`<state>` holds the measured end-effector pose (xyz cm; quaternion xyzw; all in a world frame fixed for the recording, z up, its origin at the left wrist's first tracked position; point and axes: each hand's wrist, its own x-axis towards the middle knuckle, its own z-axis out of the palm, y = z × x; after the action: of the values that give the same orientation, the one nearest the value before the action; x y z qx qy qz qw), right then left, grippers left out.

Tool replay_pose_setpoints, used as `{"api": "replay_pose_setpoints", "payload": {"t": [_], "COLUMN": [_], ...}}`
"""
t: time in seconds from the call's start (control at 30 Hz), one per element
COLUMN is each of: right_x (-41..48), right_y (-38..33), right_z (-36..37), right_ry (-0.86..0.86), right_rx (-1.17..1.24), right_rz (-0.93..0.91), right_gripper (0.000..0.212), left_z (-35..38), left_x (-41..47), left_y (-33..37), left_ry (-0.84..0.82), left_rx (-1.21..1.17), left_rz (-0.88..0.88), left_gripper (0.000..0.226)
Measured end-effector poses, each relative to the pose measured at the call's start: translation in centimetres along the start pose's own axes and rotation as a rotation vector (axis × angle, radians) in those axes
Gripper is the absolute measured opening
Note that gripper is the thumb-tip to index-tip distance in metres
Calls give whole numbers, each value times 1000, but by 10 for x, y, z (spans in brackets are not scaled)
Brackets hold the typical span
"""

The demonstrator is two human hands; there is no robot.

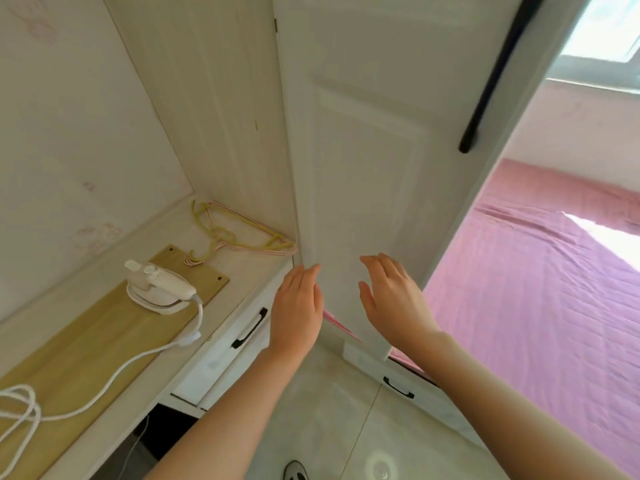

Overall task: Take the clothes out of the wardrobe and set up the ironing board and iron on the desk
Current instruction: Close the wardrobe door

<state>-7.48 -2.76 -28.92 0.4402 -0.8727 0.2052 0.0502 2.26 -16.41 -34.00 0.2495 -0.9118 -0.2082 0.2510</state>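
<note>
At centre frame, left hand (299, 303) and right hand (393, 306) are at the wardrobe door (363, 150), each grip open, fingers straight, holding nothing. Iron (157, 289) stands on the board (86, 351), lower-left tabletop (242, 271)

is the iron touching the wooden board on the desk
Touching. The head view shows the iron standing with its base flat on the wooden board, with no gap beneath it.

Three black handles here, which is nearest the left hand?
The desk drawer handle, just beside the left hand; the long door handle is high up, the low drawer handle farther right.
</note>
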Motion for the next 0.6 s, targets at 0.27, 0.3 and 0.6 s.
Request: {"api": "replay_pose_setpoints", "payload": {"t": [0.27,0.3,0.6], "right_x": [-46,-48,-33], "right_y": [42,46,71], "right_z": [-58,-65,-94], "right_ry": [66,77,231], "right_rx": [126,154,380], "right_rz": [-75,-72,57], "right_gripper": [40,39,31], "left_z": [14,14,14], "left_x": [-20,-19,26], "left_y": [82,90,122], "left_ry": [89,99,146], "left_rx": [-45,-55,-96], "left_rz": [-1,-7,145], "left_gripper": [33,33,37]}}
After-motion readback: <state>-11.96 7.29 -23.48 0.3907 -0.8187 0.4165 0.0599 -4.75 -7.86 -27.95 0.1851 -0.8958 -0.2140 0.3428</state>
